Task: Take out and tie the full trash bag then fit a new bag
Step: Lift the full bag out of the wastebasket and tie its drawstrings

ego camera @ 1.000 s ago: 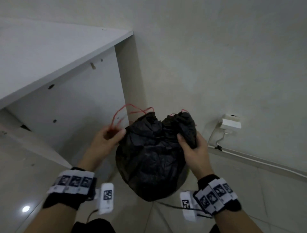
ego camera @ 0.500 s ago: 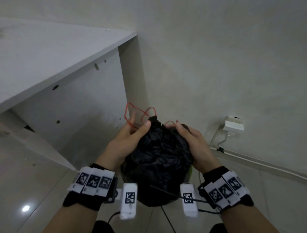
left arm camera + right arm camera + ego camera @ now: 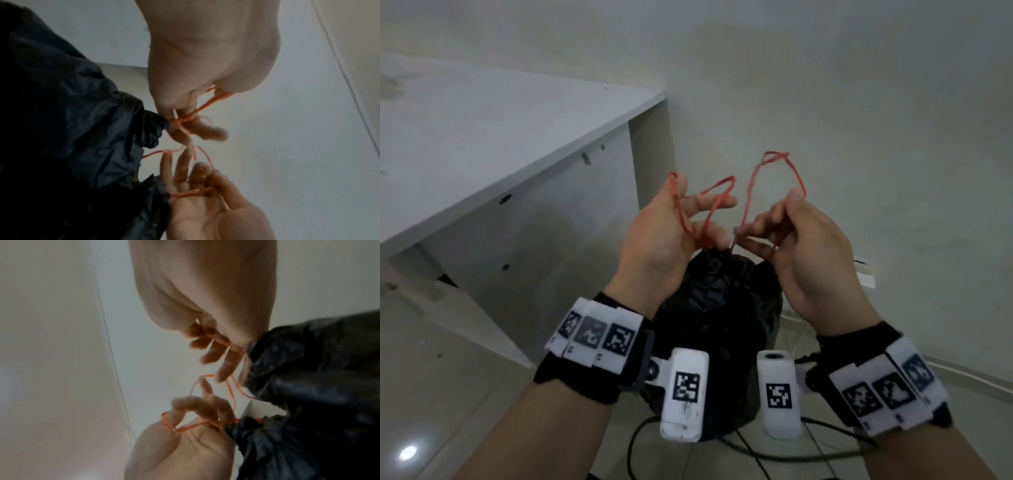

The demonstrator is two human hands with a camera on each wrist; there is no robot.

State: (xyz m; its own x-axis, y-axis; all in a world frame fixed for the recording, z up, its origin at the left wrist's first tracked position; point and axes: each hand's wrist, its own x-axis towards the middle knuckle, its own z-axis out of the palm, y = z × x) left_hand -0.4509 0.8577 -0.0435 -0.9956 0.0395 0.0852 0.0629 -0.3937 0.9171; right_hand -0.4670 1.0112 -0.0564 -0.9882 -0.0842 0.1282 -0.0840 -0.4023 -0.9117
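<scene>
A full black trash bag hangs between my wrists, its mouth gathered tight. Two red drawstring loops rise from the mouth, one on the left and one on the right. My left hand has the left loop hooked round its thumb and curled fingers. My right hand pinches the right loop just above the bag. In the left wrist view the drawstring runs from the bag across my fingers. In the right wrist view the bag fills the right side, and the drawstring runs between both hands.
A white desk with a side panel stands at the left, close to the bag. A white wall plug and a cable trunking run along the wall at the right. Black cables trail over the tiled floor below.
Both hands left the gathered plastic and rose above the bag, drawing the red loops up and out. The bag's mouth has cinched shut.
</scene>
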